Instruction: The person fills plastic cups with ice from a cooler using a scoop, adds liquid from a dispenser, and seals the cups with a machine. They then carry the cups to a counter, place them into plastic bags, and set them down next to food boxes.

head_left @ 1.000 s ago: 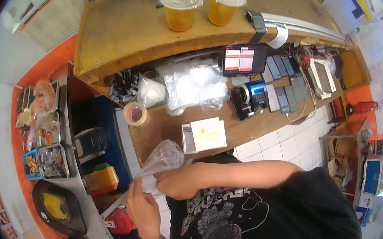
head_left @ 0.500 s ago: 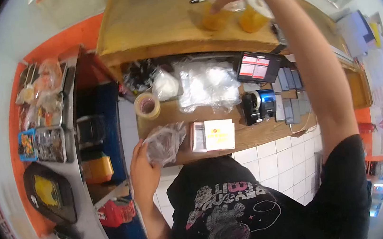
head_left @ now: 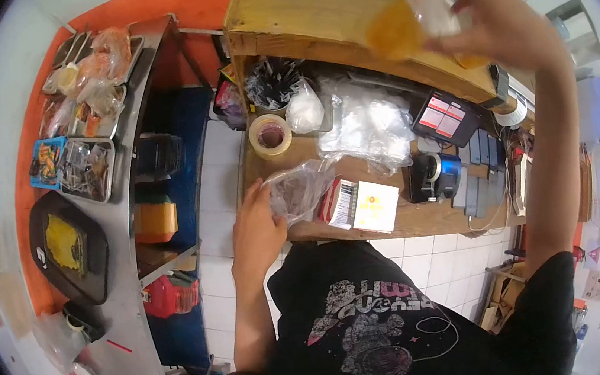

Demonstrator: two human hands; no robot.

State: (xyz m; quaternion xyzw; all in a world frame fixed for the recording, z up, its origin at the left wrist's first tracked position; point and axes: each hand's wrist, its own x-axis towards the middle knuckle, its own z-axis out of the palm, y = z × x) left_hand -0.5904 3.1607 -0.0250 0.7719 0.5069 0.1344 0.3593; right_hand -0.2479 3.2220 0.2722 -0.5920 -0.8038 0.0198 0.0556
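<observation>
— Lifting now: our right hand [head_left: 497, 21], merely reaching half a second ago, grips the cup [head_left: 400, 25] clear above the upper counter [head_left: 294, 16].
— Its axis?
— Blurred, seemingly tilted: amber base left, pale lid toward our palm. Our left hand [head_left: 256, 230] clutches the bag [head_left: 300, 187] on the lower counter [head_left: 409, 219].
</observation>
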